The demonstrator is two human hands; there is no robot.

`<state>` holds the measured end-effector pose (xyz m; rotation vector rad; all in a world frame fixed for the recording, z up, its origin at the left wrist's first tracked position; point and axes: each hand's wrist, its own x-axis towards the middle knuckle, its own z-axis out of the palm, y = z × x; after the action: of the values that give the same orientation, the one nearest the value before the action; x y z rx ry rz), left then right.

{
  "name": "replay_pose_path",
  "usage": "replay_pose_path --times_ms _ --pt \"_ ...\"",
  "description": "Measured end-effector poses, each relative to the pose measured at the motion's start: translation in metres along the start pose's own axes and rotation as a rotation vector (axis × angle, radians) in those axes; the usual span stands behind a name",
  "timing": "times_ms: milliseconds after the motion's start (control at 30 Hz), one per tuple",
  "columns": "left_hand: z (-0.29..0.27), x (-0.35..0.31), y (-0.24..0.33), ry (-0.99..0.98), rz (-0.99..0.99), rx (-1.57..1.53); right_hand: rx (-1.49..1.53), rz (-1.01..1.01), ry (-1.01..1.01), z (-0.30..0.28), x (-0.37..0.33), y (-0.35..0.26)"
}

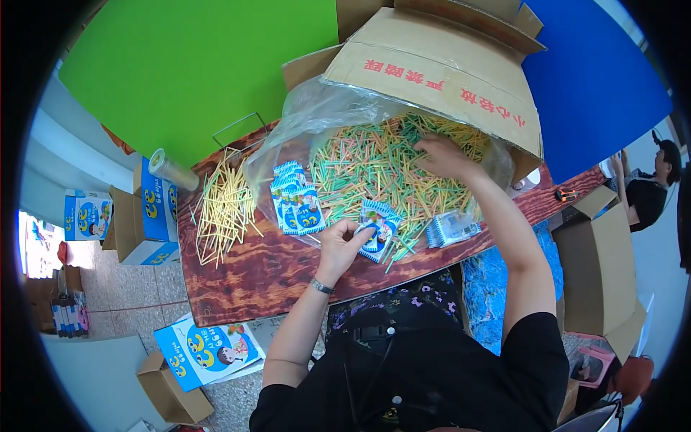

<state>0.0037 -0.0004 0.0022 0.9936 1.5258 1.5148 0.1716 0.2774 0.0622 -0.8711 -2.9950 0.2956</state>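
Near the middle of the frame, a small blue packet (376,232) is gripped by the closed fingers of the left hand (342,241), just above the wooden table (266,270). Higher and to the right, the right hand (443,155) is sunk into a heap of coloured sticks (367,169) (green, orange, yellow) in a plastic-lined cardboard box (432,65); its fingers are curled, but whether any sticks are held cannot be told. More blue packets (296,201) are stacked left of centre, beside yellow sticks (223,209).
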Motion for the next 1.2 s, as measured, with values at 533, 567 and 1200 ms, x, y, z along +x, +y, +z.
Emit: replay_pose_path --times_ms 533,567,1200 --pt "0.003 0.002 -0.001 0.04 -0.016 0.027 0.052 0.148 -0.288 0.005 0.006 -0.025" --pt "0.004 0.003 0.001 0.048 -0.001 0.006 -0.005 0.185 -0.258 0.011 0.006 -0.028" --pt "0.008 -0.002 -0.001 0.016 -0.017 -0.015 -0.026 0.216 -0.098 0.013 0.011 -0.02"
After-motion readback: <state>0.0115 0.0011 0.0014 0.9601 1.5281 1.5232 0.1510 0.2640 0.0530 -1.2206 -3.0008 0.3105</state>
